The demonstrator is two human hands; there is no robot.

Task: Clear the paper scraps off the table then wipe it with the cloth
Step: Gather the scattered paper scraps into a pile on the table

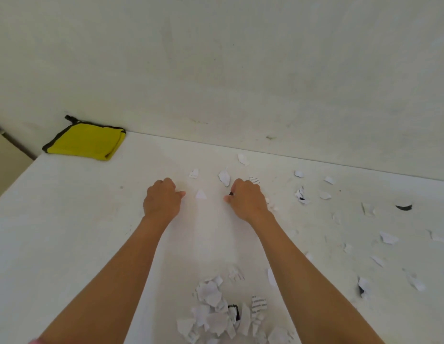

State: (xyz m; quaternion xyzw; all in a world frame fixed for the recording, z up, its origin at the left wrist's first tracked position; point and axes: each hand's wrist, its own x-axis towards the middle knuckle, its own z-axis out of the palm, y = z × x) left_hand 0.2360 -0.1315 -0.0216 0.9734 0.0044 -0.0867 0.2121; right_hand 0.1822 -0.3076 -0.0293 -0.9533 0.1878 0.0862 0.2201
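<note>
The triangular scrap [200,194] lies on the bench [67,219] between two curled hands, nearest the left hand [162,198], whose contents are hidden; the right hand [248,199] pinches a dark-marked scrap [231,193].

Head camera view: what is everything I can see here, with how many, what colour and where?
table: one, white, fills the lower view.
wall: one, off-white, behind the table.
cloth: one, yellow with dark edging, folded, table's far left corner.
pile of scraps: one heap, white with black print, near edge, centre.
loose scraps: many, white, some black-printed, mostly scattered to the right.
triangular scrap: one, white, between the hands.
left hand: one, fingers curled, on the table; anything held is hidden.
right hand: one, fingers curled, among far scraps; anything held is hidden.
</note>
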